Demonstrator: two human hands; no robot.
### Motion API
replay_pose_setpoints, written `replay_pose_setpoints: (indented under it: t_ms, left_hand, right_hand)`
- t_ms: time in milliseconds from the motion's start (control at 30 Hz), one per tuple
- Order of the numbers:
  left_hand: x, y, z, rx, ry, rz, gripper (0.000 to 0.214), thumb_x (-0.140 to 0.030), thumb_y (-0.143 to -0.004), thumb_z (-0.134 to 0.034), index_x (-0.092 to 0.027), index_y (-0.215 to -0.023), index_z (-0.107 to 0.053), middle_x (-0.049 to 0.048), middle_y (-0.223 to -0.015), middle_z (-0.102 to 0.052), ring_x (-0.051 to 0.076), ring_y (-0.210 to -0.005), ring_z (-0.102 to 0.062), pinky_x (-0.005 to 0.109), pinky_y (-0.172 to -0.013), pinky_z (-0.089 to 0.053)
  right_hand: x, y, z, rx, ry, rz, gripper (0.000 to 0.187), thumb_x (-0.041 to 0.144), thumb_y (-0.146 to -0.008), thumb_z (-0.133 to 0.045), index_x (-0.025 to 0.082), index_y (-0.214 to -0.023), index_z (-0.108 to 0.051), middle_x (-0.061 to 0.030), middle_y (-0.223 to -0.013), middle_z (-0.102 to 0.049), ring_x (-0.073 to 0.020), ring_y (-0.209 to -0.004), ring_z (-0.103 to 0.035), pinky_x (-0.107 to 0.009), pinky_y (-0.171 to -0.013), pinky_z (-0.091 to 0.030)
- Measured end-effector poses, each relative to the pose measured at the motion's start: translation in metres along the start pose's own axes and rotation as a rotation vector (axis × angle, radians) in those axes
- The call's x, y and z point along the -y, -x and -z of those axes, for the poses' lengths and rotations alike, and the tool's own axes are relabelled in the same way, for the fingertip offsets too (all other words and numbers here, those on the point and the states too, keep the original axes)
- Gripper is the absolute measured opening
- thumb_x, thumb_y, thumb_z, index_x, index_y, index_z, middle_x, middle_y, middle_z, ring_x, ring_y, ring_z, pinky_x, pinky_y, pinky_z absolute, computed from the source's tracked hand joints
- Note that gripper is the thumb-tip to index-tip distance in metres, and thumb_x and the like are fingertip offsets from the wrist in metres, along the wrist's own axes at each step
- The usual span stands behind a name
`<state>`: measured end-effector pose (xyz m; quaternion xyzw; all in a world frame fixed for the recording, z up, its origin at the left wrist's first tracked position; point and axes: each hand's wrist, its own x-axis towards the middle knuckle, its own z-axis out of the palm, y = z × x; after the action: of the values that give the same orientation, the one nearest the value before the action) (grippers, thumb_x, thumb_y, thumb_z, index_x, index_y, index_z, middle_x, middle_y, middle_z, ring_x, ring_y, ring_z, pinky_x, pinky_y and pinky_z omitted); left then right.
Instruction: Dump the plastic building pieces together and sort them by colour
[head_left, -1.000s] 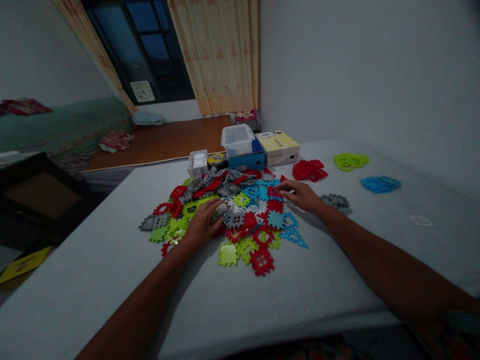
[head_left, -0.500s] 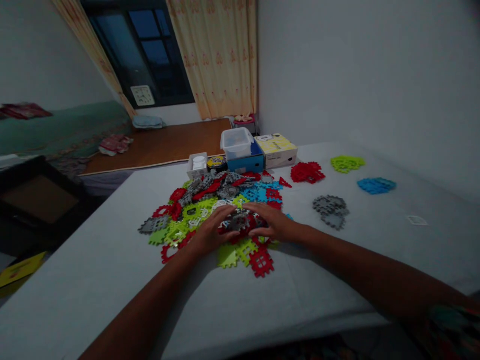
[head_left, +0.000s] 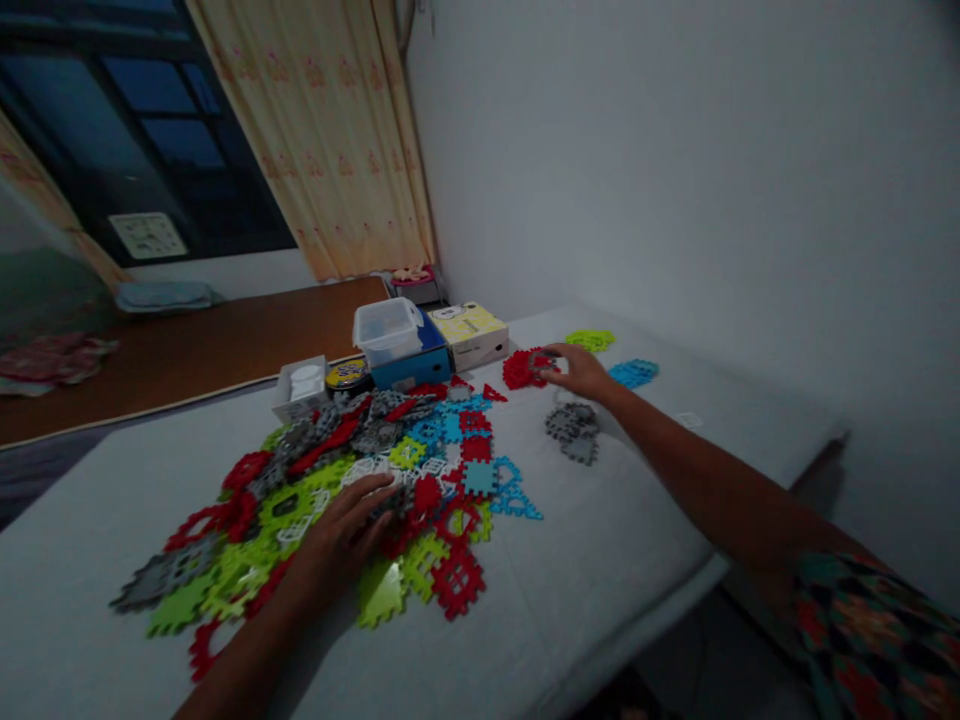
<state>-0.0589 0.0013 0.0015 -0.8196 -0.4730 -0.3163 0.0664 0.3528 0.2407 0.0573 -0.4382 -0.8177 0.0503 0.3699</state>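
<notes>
A mixed heap of flat plastic puzzle tiles [head_left: 352,480] in red, green, grey, white and blue lies on the white table [head_left: 585,560]. My left hand [head_left: 346,528] rests on the heap's near side, its fingers curled over grey and red tiles. My right hand [head_left: 576,370] reaches far out to the small stack of red tiles [head_left: 523,368] and pinches a red tile at that stack's edge. A grey stack [head_left: 573,428] lies just in front of that hand. Behind it sit a green stack [head_left: 589,340] and a blue stack [head_left: 634,373].
Behind the heap stand a clear lidded tub [head_left: 387,330] on a blue box [head_left: 414,364], a yellow-topped box [head_left: 471,334], a round tin [head_left: 346,374] and a small white box [head_left: 301,384]. The table's edge [head_left: 637,630] runs near right. A wall and curtain [head_left: 330,140] stand behind.
My right hand left the heap and moved out to the red stack with a red tile. The camera swung right. My left hand stays on the heap.
</notes>
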Motion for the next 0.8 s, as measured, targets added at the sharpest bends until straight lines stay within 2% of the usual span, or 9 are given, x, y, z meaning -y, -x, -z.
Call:
replay_pose_setpoints:
  t_ms: [100, 167, 233, 300, 433, 500, 567, 667, 800]
  left_hand:
    - [0.004, 0.001, -0.003, -0.001, -0.012, -0.03, 0.028, -0.035, -0.095, -0.052, -0.027, -0.117, -0.068, 0.0073, -0.123, -0.068, 0.023, -0.115, -0.064, 0.038, -0.102, -0.052]
    - [0.007, 0.002, -0.006, 0.005, -0.016, -0.045, 0.027, -0.032, -0.095, -0.053, -0.027, -0.117, -0.068, 0.0069, -0.123, -0.068, 0.023, -0.117, -0.063, 0.038, -0.102, -0.052]
    - [0.01, 0.004, -0.009, 0.014, -0.017, -0.047, 0.027, -0.03, -0.095, -0.053, -0.027, -0.118, -0.067, 0.007, -0.124, -0.067, 0.023, -0.119, -0.062, 0.039, -0.102, -0.052]
    - [0.013, 0.006, -0.011, 0.018, -0.023, -0.037, 0.028, -0.029, -0.095, -0.053, -0.028, -0.119, -0.066, 0.0069, -0.125, -0.066, 0.023, -0.12, -0.061, 0.039, -0.103, -0.052]
    - [0.013, 0.009, -0.01, 0.014, -0.037, -0.034, 0.028, -0.027, -0.095, -0.052, -0.028, -0.119, -0.066, 0.0065, -0.124, -0.067, 0.023, -0.119, -0.061, 0.04, -0.102, -0.052]
    - [0.01, 0.007, -0.007, 0.003, -0.045, -0.045, 0.026, -0.027, -0.095, -0.051, -0.027, -0.116, -0.067, 0.0061, -0.122, -0.068, 0.022, -0.117, -0.062, 0.039, -0.101, -0.053]
    - [0.005, 0.005, -0.004, -0.003, -0.051, -0.055, 0.026, -0.028, -0.096, -0.05, -0.028, -0.115, -0.068, 0.0057, -0.12, -0.069, 0.021, -0.114, -0.064, 0.038, -0.1, -0.053]
    - [0.0, 0.001, -0.001, -0.004, -0.043, -0.066, 0.026, -0.03, -0.096, -0.05, -0.027, -0.114, -0.068, 0.0055, -0.118, -0.07, 0.021, -0.111, -0.066, 0.037, -0.1, -0.054]
    - [-0.001, 0.001, -0.001, 0.001, -0.035, -0.074, 0.025, -0.029, -0.095, -0.051, -0.027, -0.113, -0.069, 0.0048, -0.115, -0.072, 0.021, -0.11, -0.066, 0.037, -0.1, -0.054]
  right_hand:
    - [-0.079, 0.013, 0.04, -0.168, 0.172, -0.384, 0.045, 0.028, -0.072, -0.07, 0.018, -0.115, -0.065, -0.0115, -0.116, -0.068, -0.0279, -0.106, -0.062, -0.045, -0.097, -0.045]
    - [-0.117, 0.032, 0.058, -0.218, 0.256, -0.594, 0.05, 0.033, -0.071, -0.071, 0.019, -0.119, -0.063, -0.0126, -0.117, -0.068, -0.0311, -0.111, -0.059, -0.047, -0.095, -0.045]
    - [-0.14, 0.052, 0.064, -0.237, 0.305, -0.722, 0.055, 0.037, -0.071, -0.071, 0.019, -0.123, -0.062, -0.0138, -0.118, -0.067, -0.0351, -0.117, -0.054, -0.049, -0.093, -0.045]
    - [-0.15, 0.067, 0.062, -0.251, 0.311, -0.756, 0.058, 0.039, -0.071, -0.07, 0.02, -0.125, -0.061, -0.014, -0.119, -0.066, -0.0363, -0.119, -0.052, -0.049, -0.093, -0.045]
    - [-0.141, 0.067, 0.046, -0.25, 0.239, -0.616, 0.058, 0.042, -0.073, -0.069, 0.021, -0.127, -0.06, -0.0121, -0.119, -0.065, -0.0322, -0.116, -0.054, -0.046, -0.095, -0.045]
    - [-0.127, 0.055, 0.039, -0.225, 0.213, -0.517, 0.056, 0.043, -0.075, -0.068, 0.02, -0.126, -0.06, -0.0121, -0.119, -0.066, -0.0309, -0.113, -0.055, -0.045, -0.097, -0.044]
    - [-0.11, 0.037, 0.032, -0.145, 0.203, -0.415, 0.055, 0.041, -0.075, -0.069, 0.018, -0.125, -0.061, -0.0135, -0.121, -0.066, -0.031, -0.114, -0.055, -0.047, -0.099, -0.044]
    - [-0.08, 0.012, 0.025, 0.07, 0.15, -0.263, 0.055, 0.036, -0.073, -0.073, 0.015, -0.122, -0.064, -0.0158, -0.124, -0.065, -0.0316, -0.119, -0.054, -0.047, -0.101, -0.042]
    - [-0.047, 0.001, 0.031, 0.508, -0.193, -0.063, 0.052, 0.038, -0.073, -0.073, 0.019, -0.121, -0.066, -0.0107, -0.124, -0.066, -0.0248, -0.113, -0.061, -0.04, -0.096, -0.048]
